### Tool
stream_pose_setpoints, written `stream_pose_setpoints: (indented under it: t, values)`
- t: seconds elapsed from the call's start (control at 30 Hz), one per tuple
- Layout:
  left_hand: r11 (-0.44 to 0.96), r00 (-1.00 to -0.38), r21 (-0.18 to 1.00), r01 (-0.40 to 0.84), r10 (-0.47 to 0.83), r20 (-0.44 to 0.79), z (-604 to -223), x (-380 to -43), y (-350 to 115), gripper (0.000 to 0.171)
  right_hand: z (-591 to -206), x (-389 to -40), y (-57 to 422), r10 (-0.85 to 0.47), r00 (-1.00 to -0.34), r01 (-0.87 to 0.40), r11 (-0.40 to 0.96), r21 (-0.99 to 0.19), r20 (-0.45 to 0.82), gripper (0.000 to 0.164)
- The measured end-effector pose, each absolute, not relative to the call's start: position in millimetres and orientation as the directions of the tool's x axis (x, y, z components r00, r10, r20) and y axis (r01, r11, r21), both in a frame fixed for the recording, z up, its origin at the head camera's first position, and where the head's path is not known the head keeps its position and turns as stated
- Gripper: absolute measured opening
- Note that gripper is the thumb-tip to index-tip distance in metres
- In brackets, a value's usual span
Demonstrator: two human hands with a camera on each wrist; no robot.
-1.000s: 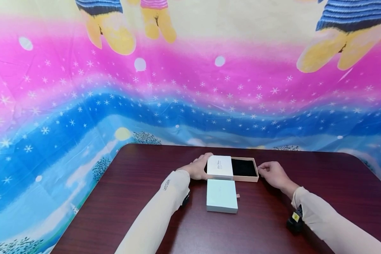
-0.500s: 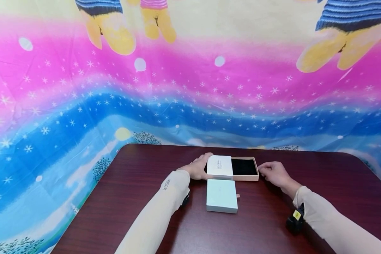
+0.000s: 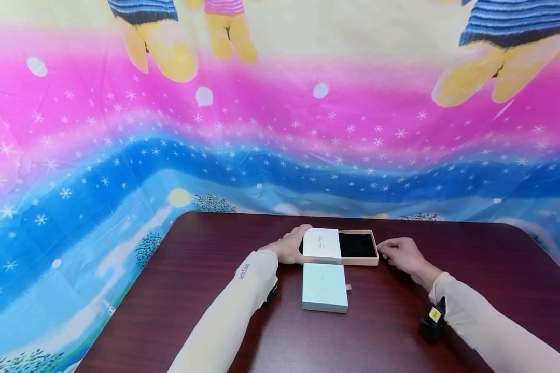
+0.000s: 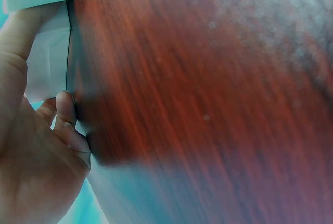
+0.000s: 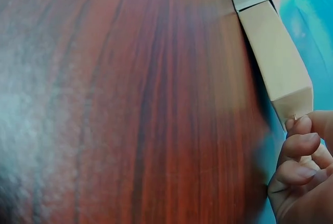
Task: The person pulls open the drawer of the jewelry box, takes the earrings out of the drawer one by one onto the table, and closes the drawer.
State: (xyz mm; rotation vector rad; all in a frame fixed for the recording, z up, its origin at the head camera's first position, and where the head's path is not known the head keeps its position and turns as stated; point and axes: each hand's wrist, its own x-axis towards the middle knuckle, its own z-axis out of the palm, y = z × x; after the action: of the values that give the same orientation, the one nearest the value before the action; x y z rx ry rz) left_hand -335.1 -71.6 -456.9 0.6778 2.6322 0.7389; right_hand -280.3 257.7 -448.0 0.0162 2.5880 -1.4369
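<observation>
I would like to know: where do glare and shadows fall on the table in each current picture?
Head view: soft sheen on the table near the bottom edge, a shadow beside the left sleeve; left wrist view: whitish, speckled glare at upper right, a soft-edged shadow beside the left hand; right wrist view: whitish glare along the left side, a narrow dark shadow beside the box drawer.

A: Table, lower half of the head view?
B: Dark red wood-grain top (image 3: 354, 342), smooth and glossy; glare at upper right of the left wrist view.
A: White cover (image 3: 321, 243), lower centre?
B: Smooth card by appearance.
A: Tray (image 3: 360, 262) to its right?
B: Beige card, matt; black lining (image 3: 357, 245) matt, cloth or foam, cannot tell which.
A: Pale green box (image 3: 324, 286) below?
B: Smooth card, low sheen.
A: Backdrop (image 3: 280, 129), upper frame?
B: Printed, cloth-like, creased, faintly shiny.
</observation>
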Motion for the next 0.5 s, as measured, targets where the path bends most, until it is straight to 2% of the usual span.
stream_pose_setpoints:
  t: [0.27, 0.5]
  values:
    - [0.753, -0.834, 0.553, 0.357, 0.524, -0.174, -458.4, -337.0, -72.5, 0.098, -448.8, -279.2, 256.7, -0.095, -0.987, 0.058, 0.556, -0.829, -0.132, 0.036]
    - [0.743, -0.830, 0.564, 0.361, 0.531, -0.169, -460.6, -338.4, -72.1, 0.099, -449.7, -277.4, 258.0, -0.089, -0.985, 0.080, 0.513, -0.855, -0.146, 0.036]
